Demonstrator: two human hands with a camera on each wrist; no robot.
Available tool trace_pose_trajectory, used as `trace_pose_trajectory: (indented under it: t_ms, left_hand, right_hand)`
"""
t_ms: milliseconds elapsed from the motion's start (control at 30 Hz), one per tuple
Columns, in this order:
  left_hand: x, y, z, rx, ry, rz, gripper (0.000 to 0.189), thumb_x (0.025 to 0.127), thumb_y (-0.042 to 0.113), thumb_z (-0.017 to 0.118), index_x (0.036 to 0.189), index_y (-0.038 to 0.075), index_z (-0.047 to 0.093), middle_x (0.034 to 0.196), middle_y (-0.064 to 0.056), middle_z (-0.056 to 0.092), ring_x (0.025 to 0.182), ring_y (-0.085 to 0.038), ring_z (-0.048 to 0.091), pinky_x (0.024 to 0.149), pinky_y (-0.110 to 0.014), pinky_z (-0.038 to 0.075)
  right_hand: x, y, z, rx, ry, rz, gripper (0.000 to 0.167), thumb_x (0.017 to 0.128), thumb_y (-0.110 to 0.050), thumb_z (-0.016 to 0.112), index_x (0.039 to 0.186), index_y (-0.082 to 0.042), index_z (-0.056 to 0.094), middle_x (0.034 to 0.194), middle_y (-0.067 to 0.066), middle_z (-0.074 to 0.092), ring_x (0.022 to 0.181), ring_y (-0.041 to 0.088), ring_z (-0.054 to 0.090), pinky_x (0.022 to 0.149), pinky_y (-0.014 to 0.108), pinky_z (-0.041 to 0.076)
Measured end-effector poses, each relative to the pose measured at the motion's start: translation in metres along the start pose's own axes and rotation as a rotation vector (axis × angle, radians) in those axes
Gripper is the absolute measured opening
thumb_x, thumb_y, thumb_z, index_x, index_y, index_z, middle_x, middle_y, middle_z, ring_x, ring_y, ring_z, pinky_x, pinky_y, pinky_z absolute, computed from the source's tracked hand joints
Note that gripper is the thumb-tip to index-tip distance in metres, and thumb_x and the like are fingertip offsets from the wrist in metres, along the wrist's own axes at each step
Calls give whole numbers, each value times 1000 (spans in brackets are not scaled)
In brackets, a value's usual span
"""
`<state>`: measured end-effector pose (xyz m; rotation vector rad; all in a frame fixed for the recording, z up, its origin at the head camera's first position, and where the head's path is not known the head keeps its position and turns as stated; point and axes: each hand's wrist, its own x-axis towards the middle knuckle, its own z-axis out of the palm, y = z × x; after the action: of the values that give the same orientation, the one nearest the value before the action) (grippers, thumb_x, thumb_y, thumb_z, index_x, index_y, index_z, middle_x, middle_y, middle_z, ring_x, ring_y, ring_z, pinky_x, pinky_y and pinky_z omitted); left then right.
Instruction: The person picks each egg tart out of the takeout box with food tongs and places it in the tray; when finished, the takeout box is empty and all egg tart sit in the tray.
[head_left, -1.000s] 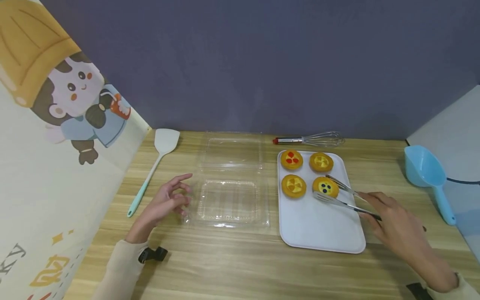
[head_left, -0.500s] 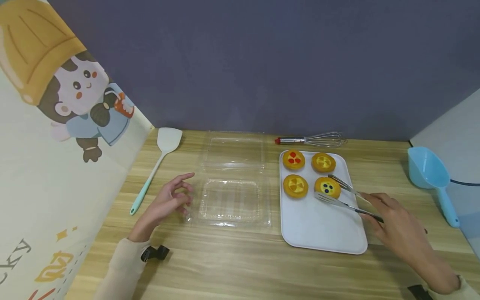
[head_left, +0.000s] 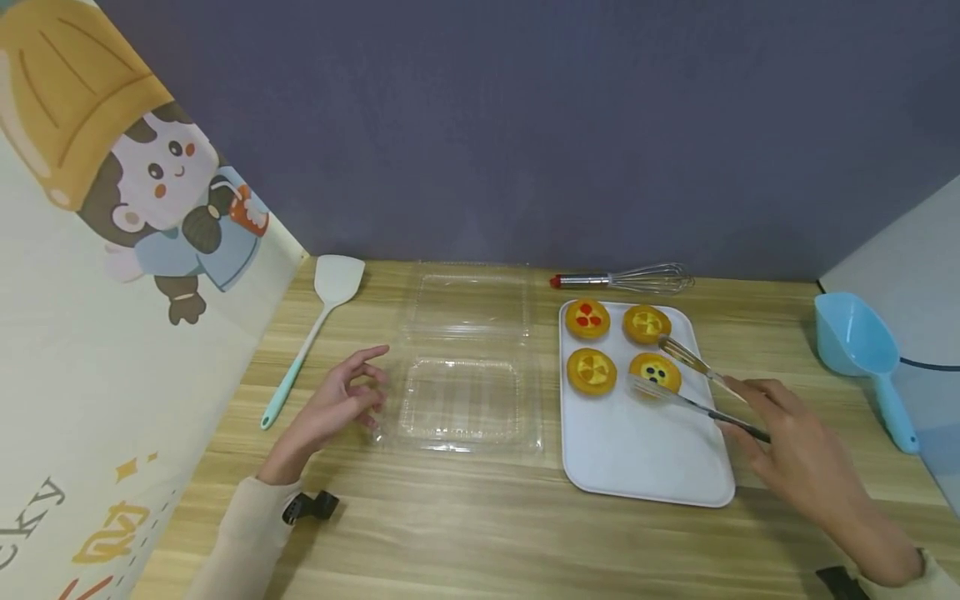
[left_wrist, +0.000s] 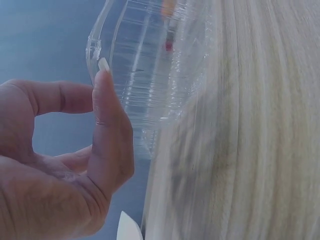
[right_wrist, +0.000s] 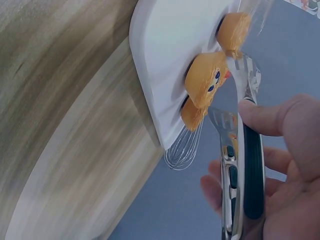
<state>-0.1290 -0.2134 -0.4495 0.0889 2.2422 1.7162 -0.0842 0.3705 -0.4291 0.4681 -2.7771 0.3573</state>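
Note:
My right hand (head_left: 798,450) holds metal food tongs (right_wrist: 251,155) with dark grips, thumb on one arm and fingers round the other. The spread tong tips are above an egg tart (right_wrist: 204,80) with blue dots, apart from it in the right wrist view. That tart sits on a white tray (head_left: 645,450). Behind and left of it are a tart with red dots (head_left: 587,320) and two with yellow wedges, one a tart at the back right (head_left: 647,323). My left hand (head_left: 337,400) hovers, fingers loosely bent, beside a clear plastic clamshell box (head_left: 461,404), lid laid back.
A white spatula (head_left: 337,282) with a mint handle lies at the far left. Behind the tray is a whisk (head_left: 630,280). A blue scoop (head_left: 855,337) stands at the right near the side wall. A dark partition (head_left: 525,133) rises along the table's back edge.
The tong tips have risen and moved slightly off the blue-dotted tart, and one arm now covers part of its front. The left hand keeps its place beside the box. The view shifted slightly.

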Motion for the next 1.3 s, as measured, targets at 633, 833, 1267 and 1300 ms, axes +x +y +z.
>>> trace_pose_trajectory:
  t_ms: [633,833,1267,1300]
  left_hand:
    - [1,2,-2,36,-12,4,73,94,-9,56,162,4,30,123,-29,51,82,-22,67,61,-39,66]
    - [2,3,-3,43,-18,6,75,94,-9,57,162,3,30,122,-29,51,80,-22,67,61,-39,66]
    - [1,6,-1,61,-12,-9,75,95,-8,55,163,5,29,123,-29,51,77,-18,64,60,-36,66]
    - [1,7,-1,62,-11,-12,74,95,-8,55,163,5,29,123,-29,51,77,-17,64,60,-36,66]
  right_hand:
    - [4,68,6,75,133,135,58,84,-11,84,133,9,62,117,41,61,64,40,60,49,30,42]
    - [-2,89,14,60,119,244,58,88,-18,81,131,15,59,119,47,55,85,64,57,52,54,48]
    - [-11,100,24,21,-28,419,63,93,-23,76,137,15,52,124,50,49,104,66,50,73,73,46]
    - [-11,100,24,21,-33,426,63,93,-23,76,137,15,52,124,50,49,105,66,51,73,73,46]
